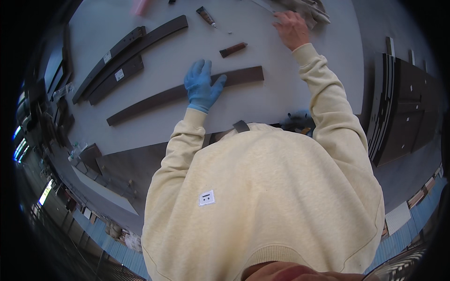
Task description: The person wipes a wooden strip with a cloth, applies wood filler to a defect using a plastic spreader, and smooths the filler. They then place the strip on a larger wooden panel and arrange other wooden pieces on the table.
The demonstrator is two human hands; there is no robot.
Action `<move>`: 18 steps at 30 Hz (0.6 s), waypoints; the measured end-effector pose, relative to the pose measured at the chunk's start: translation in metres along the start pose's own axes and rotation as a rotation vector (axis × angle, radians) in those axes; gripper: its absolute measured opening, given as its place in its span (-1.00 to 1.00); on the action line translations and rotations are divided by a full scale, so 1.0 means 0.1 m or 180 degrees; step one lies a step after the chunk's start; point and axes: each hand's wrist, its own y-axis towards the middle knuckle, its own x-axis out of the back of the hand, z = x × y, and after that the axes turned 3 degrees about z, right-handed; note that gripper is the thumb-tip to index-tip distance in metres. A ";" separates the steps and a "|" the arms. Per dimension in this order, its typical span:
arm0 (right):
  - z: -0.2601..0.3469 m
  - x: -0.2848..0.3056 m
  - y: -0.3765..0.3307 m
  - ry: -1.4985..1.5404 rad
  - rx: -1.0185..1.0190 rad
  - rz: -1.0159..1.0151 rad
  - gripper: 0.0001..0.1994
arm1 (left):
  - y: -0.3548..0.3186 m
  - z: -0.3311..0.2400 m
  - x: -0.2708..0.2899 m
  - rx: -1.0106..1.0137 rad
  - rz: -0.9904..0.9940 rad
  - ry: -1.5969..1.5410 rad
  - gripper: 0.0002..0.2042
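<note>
Now gloved left hand [202,86] flat, fingers spread, atop long dark curved strip [183,93]; bare right hand [291,29] touching grey cloth [307,10], fingers loosely curled.

My left hand [202,86], in a blue glove, lies flat with the fingers spread, palm down. My left arm is bent at the elbow. My right hand [291,29] is bare and reaches far, fingers curled, arm almost straight.

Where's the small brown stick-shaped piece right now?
In the head view the small brown piece lies on the grey table, just beyond the long dark strip under the gloved left hand, left of the bare right hand.
</note>
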 end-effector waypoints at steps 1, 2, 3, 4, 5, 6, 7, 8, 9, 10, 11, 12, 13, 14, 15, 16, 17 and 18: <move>0.15 -0.07 0.10 0.0254 0.0176 0.0343 -0.79 | 0.11 -0.05 -0.05 -0.0047 -0.0110 0.0021 -0.35; 0.30 -0.15 0.18 0.0537 0.0437 0.0558 -0.82 | 0.22 -0.11 -0.11 -0.0101 -0.0247 0.0030 -0.36; 0.47 -0.24 0.26 0.0605 0.0350 0.0922 -0.81 | 0.32 -0.17 -0.17 -0.0157 -0.0352 0.0093 -0.37; 0.61 -0.31 0.32 0.0713 0.0376 0.1126 -0.80 | 0.41 -0.22 -0.24 -0.0136 -0.0266 0.0069 -0.37; 0.71 -0.37 0.38 0.0713 0.0387 0.1227 -0.82 | 0.50 -0.26 -0.31 -0.0108 -0.0188 0.0045 -0.36; 0.79 -0.42 0.42 0.0724 0.0433 0.1294 -0.83 | 0.57 -0.29 -0.37 -0.0082 -0.0134 0.0019 -0.36; 0.84 -0.46 0.46 0.0691 0.0445 0.1433 -0.84 | 0.62 -0.31 -0.41 -0.0130 -0.0176 0.0093 -0.37; 0.87 -0.50 0.49 0.0693 0.0537 0.1463 -0.84 | 0.66 -0.32 -0.46 -0.0117 -0.0119 0.0110 -0.39; 0.89 -0.52 0.51 0.0646 0.0585 0.1565 -0.84 | 0.69 -0.33 -0.50 -0.0136 -0.0113 0.0119 -0.42; 0.89 -0.55 0.53 0.0570 0.0625 0.1693 -0.84 | 0.72 -0.32 -0.54 -0.0135 -0.0060 0.0122 -0.45; 0.89 -0.57 0.54 0.0602 0.0622 0.1730 -0.84 | 0.74 -0.31 -0.57 -0.0145 -0.0093 0.0078 -0.54; 0.89 -0.59 0.56 0.0606 0.0610 0.1791 -0.84 | 0.74 -0.29 -0.60 -0.0209 -0.0185 0.0065 -0.57; 0.88 -0.60 0.57 0.0630 0.0632 0.1778 -0.84 | 0.75 -0.27 -0.62 -0.0227 -0.0195 0.0054 -0.60; 0.87 -0.62 0.57 0.0562 0.0753 0.1752 -0.85 | 0.74 -0.25 -0.64 -0.0206 -0.0155 0.0038 -0.63; 0.85 -0.62 0.57 0.0518 0.0906 0.1651 -0.85 | 0.73 -0.23 -0.65 -0.0227 -0.0219 0.0001 -0.65; 0.84 -0.63 0.57 0.0474 0.1055 0.1545 -0.86 | 0.72 -0.21 -0.65 -0.0220 -0.0237 -0.0039 -0.67; 0.81 -0.63 0.57 0.0700 0.0937 0.1532 -0.84 | 0.71 -0.17 -0.64 -0.0218 -0.0257 -0.0079 -0.68; 0.78 -0.62 0.56 0.0924 0.0817 0.1519 -0.83 | 0.69 -0.14 -0.63 -0.0144 -0.0272 -0.0020 -0.68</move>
